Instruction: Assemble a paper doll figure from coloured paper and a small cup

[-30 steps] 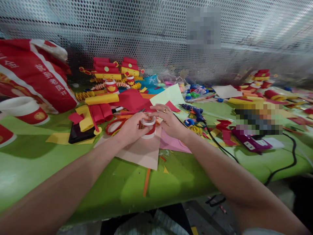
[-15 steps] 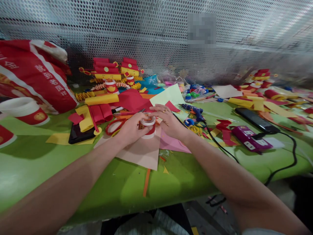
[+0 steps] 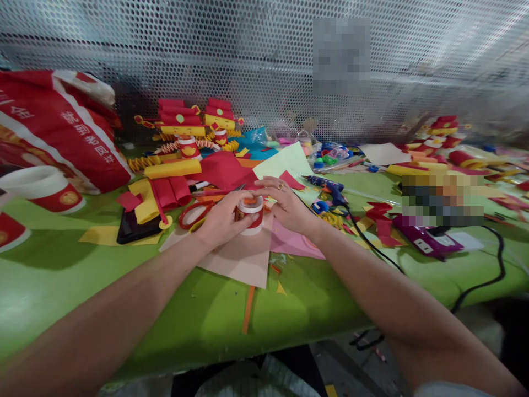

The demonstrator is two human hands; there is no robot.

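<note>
A small red and white paper cup (image 3: 257, 212) sits upside down on a sheet of pale pinkish-brown paper (image 3: 237, 262). My left hand (image 3: 221, 219) is wrapped around its left side, with the thumb across the front. My right hand (image 3: 289, 208), a ring on one finger, curves over the far right of the rim, its fingers bent towards the left fingertips. A bit of orange shows on the cup's top. What the right fingertips press on is partly hidden. Red-handled scissors (image 3: 192, 215) lie left of the left hand.
A blue glue gun (image 3: 328, 186) with a black cord lies to the right, near a purple power block (image 3: 427, 237). Finished paper figures (image 3: 182, 124) stand at the back. Paper cups (image 3: 45, 190), a phone (image 3: 136, 227) and a red bag (image 3: 58, 127) are on the left.
The hands and cup stay almost in place. The right hand has shifted very slightly, and more orange is visible on top of the cup.
</note>
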